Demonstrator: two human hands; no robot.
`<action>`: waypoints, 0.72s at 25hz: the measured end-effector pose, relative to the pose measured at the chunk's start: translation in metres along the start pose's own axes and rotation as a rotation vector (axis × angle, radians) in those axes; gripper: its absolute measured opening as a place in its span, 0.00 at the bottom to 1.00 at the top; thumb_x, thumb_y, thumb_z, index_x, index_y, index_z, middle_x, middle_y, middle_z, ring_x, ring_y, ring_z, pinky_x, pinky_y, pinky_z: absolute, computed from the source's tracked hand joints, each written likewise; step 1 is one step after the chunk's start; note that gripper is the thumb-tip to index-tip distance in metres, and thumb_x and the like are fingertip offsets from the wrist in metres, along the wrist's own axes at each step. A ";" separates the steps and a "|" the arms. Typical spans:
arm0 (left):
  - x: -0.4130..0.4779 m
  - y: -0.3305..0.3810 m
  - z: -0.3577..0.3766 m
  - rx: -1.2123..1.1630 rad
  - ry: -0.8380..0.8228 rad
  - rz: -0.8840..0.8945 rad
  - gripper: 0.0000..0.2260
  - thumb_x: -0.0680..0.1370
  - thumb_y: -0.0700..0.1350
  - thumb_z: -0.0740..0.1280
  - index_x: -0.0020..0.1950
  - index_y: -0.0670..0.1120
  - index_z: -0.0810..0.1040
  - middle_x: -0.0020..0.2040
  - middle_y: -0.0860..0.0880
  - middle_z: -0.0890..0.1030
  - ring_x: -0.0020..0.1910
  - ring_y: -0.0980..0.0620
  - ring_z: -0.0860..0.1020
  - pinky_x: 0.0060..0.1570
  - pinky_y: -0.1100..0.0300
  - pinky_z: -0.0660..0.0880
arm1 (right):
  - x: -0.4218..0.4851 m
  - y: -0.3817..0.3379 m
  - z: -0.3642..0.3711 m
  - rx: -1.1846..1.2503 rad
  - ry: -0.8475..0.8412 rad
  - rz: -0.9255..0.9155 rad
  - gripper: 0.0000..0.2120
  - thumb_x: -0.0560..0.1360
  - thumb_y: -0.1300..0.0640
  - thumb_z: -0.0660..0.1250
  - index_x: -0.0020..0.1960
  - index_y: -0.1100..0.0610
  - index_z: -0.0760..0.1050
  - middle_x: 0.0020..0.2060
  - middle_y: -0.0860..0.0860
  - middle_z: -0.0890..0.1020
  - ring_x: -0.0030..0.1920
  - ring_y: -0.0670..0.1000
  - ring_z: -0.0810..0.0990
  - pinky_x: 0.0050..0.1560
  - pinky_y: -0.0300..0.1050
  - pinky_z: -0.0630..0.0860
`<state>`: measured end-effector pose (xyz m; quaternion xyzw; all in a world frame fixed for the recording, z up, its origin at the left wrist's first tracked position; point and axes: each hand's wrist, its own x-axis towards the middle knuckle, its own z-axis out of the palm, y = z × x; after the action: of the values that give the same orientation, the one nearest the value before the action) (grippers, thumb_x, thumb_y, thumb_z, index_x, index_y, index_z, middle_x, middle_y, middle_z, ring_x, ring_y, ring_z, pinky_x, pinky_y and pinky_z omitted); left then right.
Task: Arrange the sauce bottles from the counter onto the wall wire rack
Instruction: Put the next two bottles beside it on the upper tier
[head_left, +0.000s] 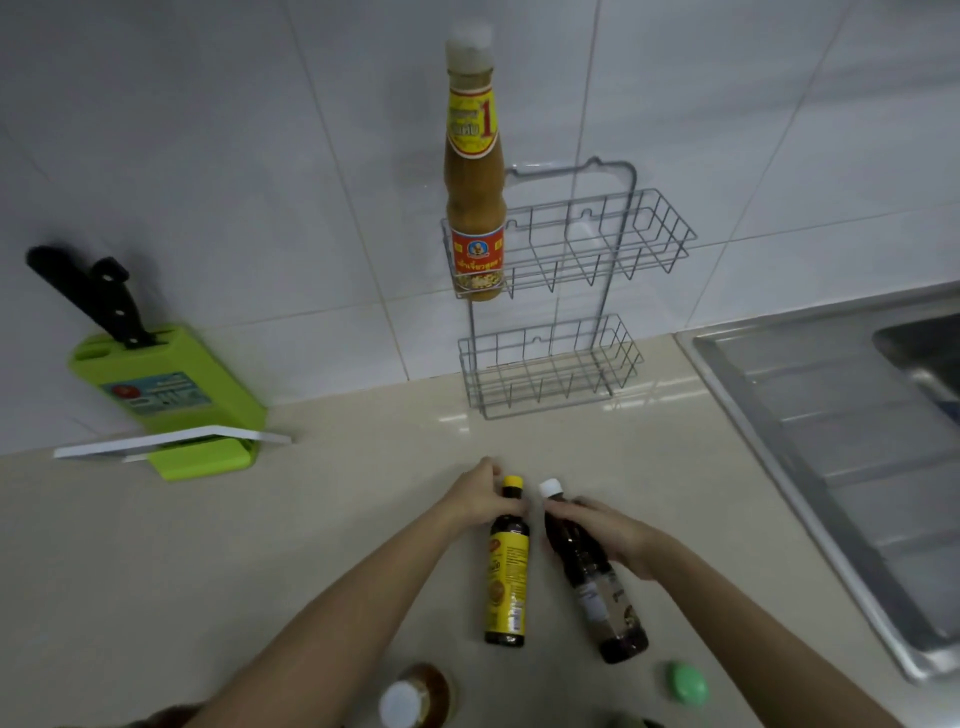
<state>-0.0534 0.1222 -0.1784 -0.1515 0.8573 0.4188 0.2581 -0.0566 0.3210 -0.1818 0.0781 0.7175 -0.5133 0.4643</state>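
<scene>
Standing on the worktop (363, 509), two dark sauce bottles are side by side. The left hand (480, 496) has its grip closed around the neck of the yellow-capped bottle (508, 566); the right hand (605, 535) wraps the white-capped bottle (597, 582). A tall orange sauce bottle (474, 171) already stands at the left end of the wire rack's (571, 291) upper basket.

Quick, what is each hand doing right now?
Left hand: closed around the neck of the yellow-capped bottle.
Right hand: closed around the white-capped dark bottle.
</scene>
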 end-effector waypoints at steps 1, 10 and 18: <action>0.002 -0.001 0.002 0.043 0.001 0.032 0.23 0.68 0.46 0.76 0.59 0.44 0.71 0.55 0.44 0.77 0.55 0.42 0.78 0.48 0.51 0.77 | 0.001 0.002 0.001 -0.019 0.032 -0.014 0.24 0.71 0.40 0.70 0.58 0.56 0.74 0.51 0.54 0.84 0.49 0.52 0.84 0.44 0.43 0.79; -0.016 -0.002 -0.029 0.055 0.006 0.157 0.09 0.76 0.48 0.69 0.46 0.45 0.73 0.38 0.46 0.76 0.31 0.49 0.75 0.28 0.61 0.72 | 0.002 -0.008 0.015 -0.030 0.084 -0.100 0.17 0.77 0.43 0.62 0.59 0.54 0.72 0.54 0.57 0.79 0.53 0.53 0.79 0.55 0.48 0.75; -0.051 0.054 -0.092 0.379 0.187 0.381 0.13 0.78 0.49 0.66 0.53 0.39 0.78 0.51 0.41 0.82 0.46 0.45 0.79 0.42 0.58 0.73 | -0.038 -0.076 0.007 -0.093 0.319 -0.598 0.10 0.79 0.48 0.62 0.51 0.55 0.72 0.46 0.52 0.80 0.50 0.54 0.80 0.47 0.45 0.77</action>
<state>-0.0662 0.0835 -0.0670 0.0256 0.9535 0.2760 0.1181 -0.0760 0.2936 -0.1031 -0.0778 0.7948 -0.5749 0.1782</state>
